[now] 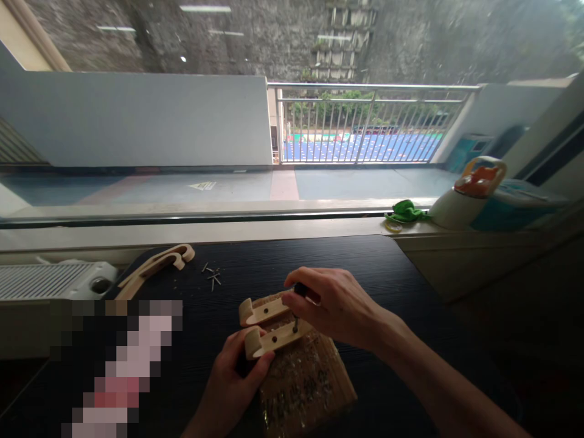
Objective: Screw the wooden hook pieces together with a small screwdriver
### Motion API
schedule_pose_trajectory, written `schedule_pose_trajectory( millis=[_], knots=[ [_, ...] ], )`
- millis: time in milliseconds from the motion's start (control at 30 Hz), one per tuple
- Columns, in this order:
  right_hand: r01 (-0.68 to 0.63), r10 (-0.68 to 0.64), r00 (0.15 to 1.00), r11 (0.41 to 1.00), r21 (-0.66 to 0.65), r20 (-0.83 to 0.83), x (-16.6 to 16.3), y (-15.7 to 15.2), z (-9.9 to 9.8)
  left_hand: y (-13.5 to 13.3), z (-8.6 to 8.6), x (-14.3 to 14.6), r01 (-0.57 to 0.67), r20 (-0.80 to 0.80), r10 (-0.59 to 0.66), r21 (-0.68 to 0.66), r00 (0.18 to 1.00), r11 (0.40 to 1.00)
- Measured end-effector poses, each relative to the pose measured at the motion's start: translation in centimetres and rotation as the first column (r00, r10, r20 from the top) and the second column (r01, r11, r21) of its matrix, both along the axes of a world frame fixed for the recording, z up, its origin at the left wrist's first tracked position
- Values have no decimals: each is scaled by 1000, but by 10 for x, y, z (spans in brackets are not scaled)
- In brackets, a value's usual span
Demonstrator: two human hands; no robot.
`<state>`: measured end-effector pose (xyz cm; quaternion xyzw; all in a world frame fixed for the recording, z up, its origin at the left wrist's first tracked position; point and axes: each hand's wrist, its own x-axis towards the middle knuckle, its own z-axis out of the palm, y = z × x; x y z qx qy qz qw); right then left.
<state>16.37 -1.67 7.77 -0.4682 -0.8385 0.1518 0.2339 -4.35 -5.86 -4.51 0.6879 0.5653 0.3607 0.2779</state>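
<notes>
my right hand (337,301) pinches a dark-handled tool (300,289) between thumb and fingers, its shaft pointing down at the far hole of the nearer wooden hook (283,339); i can't tell how deep the tip sits. my left hand (237,365) grips that same hook by its curled end, thumb on the near side and fingers on the far side. the hook lies flat on a tape-covered brown block (310,389) with dark handwriting on it, and just beyond it, roughly parallel, a second wooden hook (267,311) rests on the block too, partly hidden by my right hand. all of this is on a black table (378,261). past my left hand, a few loose screws (212,278) lie in a small scatter, and left of them sit more curved wooden pieces (159,264), near the table's left edge. a white slatted unit (59,280) stands beyond that edge. on the sill to the right there's a green cloth (406,211) next to a white jug (458,207) with an orange top, and outside the window a metal railing (374,100)
</notes>
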Motion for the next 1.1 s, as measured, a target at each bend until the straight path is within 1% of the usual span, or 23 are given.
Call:
schedule_pose_trajectory(
  millis=[133, 200, 267, 333, 433, 500, 533, 600, 700, 767, 833, 867, 933, 1033, 1100],
  knots=[
    [-97, 98, 995, 995, 18, -23, 1, -1, 4, 0, -1, 0, -6, 5, 6, -6, 1000, 1000],
    [-108, 108, 994, 994, 20, -29, -4, -2, 2, 0, -2, -1, -16, 2, 16, -4, 1000, 1000],
    [-90, 91, 995, 996, 25, -47, -9, -3, -3, 0, -3, -1, -24, 4, 24, 1, 1000, 1000],
    [-32, 34, 996, 999, 29, -81, -12, -5, -9, 0, -4, -2, -26, 5, 26, 1, 1000, 1000],
    [112, -106, 987, 993, 45, -124, -14, -6, -19, 0, -1, -1, -21, 2, 21, -8, 1000, 1000],
    [194, -186, 976, 979, 61, -114, -13, -7, -21, 0, 0, 0, -23, 4, 23, -9, 1000, 1000],
    [212, -205, 974, 975, 66, -92, -12, -7, -21, 0, 1, 0, -25, 7, 25, -9, 1000, 1000],
    [179, -177, 984, 981, 77, -24, -10, -7, -15, 0, 2, 1, -24, 14, 24, -12, 1000, 1000],
    [-12, 4, 996, 995, 95, 89, -4, -5, 2, -1, 1, 0, -16, 15, 16, -23, 1000, 1000],
    [-140, 128, 981, 987, 76, 148, 0, -3, 12, -1, 1, 0, -13, 11, 13, -29, 1000, 1000],
    [-220, 209, 961, 975, 40, 180, 1, -2, 19, -2, 1, 0, -11, 9, 11, -33, 1000, 999],
    [-234, 224, 957, 972, 31, 184, 1, -1, 20, -2, 2, 0, -9, 10, 10, -36, 1000, 999],
    [-225, 214, 962, 973, 45, 169, -1, 0, 18, -1, 3, 1, -4, 9, 4, -43, 1000, 999],
    [-177, 167, 978, 981, 76, 127, -6, 1, 8, -1, 3, 1, -4, 10, 5, -42, 1000, 999],
    [-122, 114, 988, 990, 76, 103, -9, 0, 2, -1, 1, 0, -9, 15, 10, -34, 1000, 999]
  ],
)
